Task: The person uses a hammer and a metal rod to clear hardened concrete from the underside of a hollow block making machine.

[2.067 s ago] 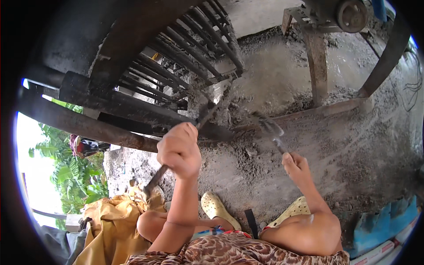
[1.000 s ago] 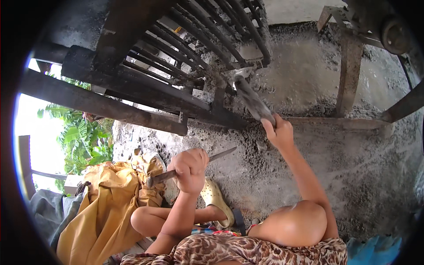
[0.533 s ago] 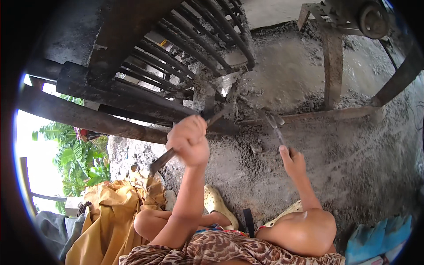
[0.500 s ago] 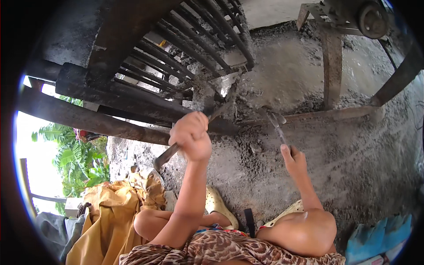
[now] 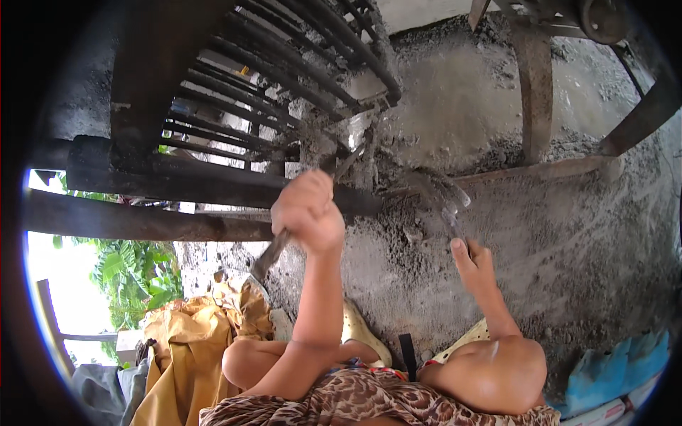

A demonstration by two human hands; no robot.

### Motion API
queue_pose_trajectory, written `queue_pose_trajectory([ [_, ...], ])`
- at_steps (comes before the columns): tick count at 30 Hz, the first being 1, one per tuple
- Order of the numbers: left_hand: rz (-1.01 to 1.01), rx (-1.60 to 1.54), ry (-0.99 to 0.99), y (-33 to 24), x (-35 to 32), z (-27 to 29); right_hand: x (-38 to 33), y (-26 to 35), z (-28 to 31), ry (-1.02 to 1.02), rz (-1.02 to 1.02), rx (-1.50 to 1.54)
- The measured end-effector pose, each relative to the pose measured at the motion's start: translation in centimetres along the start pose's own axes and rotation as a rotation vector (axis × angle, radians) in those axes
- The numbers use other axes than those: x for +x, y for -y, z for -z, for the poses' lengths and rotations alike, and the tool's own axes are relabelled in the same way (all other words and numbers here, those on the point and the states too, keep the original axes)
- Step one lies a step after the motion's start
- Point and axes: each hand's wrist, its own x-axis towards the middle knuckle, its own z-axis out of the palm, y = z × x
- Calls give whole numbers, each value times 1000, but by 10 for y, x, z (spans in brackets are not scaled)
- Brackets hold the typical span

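My left hand (image 5: pixel 307 211) is wrapped in a fist around a dark flat bar (image 5: pixel 268 257). The bar slants from its broad lower end, left of the fist, up toward the mortar-caked end of the grille (image 5: pixel 284 67). Lower and to the right, my right hand (image 5: pixel 474 264) closes on the handle of a trowel-like tool (image 5: pixel 452 213), its thumb laid along the top. Grey mortar coats this tool, and its far end is hard to tell from the wet mortar (image 5: pixel 447 117) around it. Crumbled mortar (image 5: pixel 401 245) lies between the two hands.
Dark beams (image 5: pixel 142 216) cross at the left below the grille. A dirty wooden frame (image 5: pixel 534 92) with a wheel stands at the upper right. Tan cloth (image 5: pixel 188 355) lies at the lower left, a blue sheet (image 5: pixel 616 369) at the lower right. My clogs (image 5: pixel 364 334) rest on the rough floor.
The view has shifted slightly, so the grille and beams sit differently. The trowel-like tool's angle has changed a little. Both hands keep their grips.
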Motion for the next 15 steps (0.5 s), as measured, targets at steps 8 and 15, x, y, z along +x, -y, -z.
queue_pose_trajectory([
  [8,155,34,-20,-4,4,-1,-3,-9,-2,-16,11,-49],
  [15,481,318,-112,7,14,-35,-6,-12,-2,32,-95,21],
])
